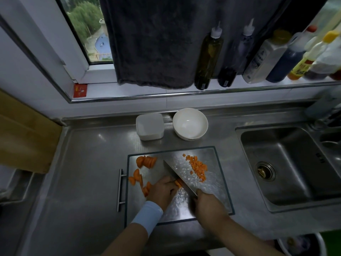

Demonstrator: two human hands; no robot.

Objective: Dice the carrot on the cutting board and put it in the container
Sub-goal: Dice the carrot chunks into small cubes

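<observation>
beneath the left hand (162, 190), whose curled fingers pin it to the cutting board (219, 196), lies a small carrot piece (178, 183), the knife (177, 172) blade touching its right side; the right hand (207, 203) is wrapped round the handle. carrot is stiff, light and probably slick where cut, so it wants pressing from above, knuckles toward the blade. uncut slices (146, 161) lie left of the left hand, dice (198, 167) beyond the blade, the container (149, 126) well ahead on the counter (92, 163).

- Steel counter (88, 163), with sink (287, 163) sunk in at 3 o'clock.
- Cutting board (212, 191) lying flat at centre.
- Container (149, 134) at the board's 12 o'clock, apart from it.
- White bowl (190, 124) at 1 o'clock, just beside the container.
</observation>
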